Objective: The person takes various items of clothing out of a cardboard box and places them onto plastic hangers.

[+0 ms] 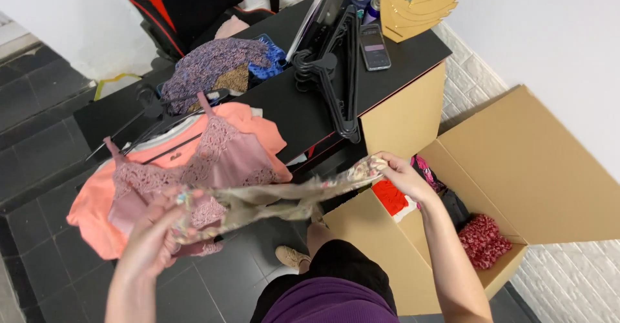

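Both hands hold one thin, flowery piece of cloth (278,200) stretched out in the air in front of the person. The left hand (155,236), at about 8 o'clock, has its grip closed on one end. The right hand (403,176), at about 3 o'clock, pinches the other end with its fingers.

Behind the cloth, at 10 o'clock, a pink lacy top (206,161) lies on an orange top (97,207) at the edge of the black desk (303,110). Black hangers (336,84) and a phone (374,47) sit at 12 o'clock. An open cardboard box (536,161) with more clothes in it stands at 4 o'clock.

To do this well, I think both hands should keep a firm hold on the ends and pull gently, so the thin cloth stays flat and does not slip or tear.
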